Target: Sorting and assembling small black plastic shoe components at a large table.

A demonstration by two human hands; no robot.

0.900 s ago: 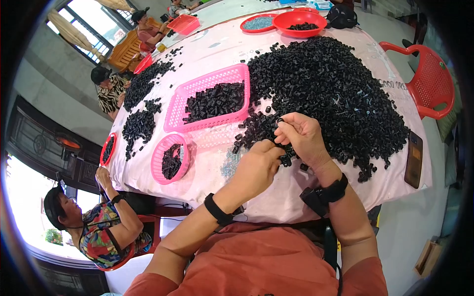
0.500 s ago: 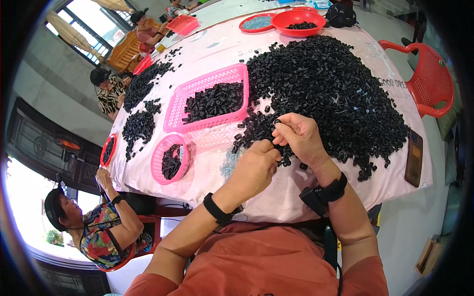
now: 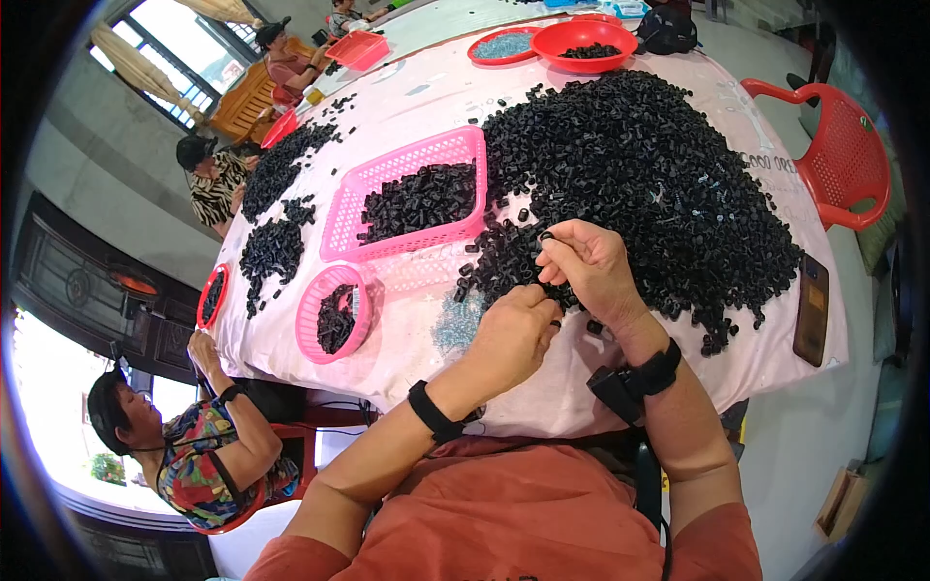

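Note:
A big heap of small black plastic pieces covers the right half of the white-covered table. My right hand sits at the heap's near edge and pinches one small black piece between thumb and forefinger. My left hand is curled just left of it, fingertips closed at the heap's edge close to the right hand; what it grips is hidden. A pink rectangular basket of black pieces lies left of the heap. A round pink basket stands nearer me.
A patch of small pale grey bits lies by my left hand. A dark phone rests at the table's right edge. A red chair is on the right. Other people sit at the left and far corner. Red bowls stand at the far end.
My hands have stayed at the heap's near edge; the fingers shifted only slightly around the small black piece.

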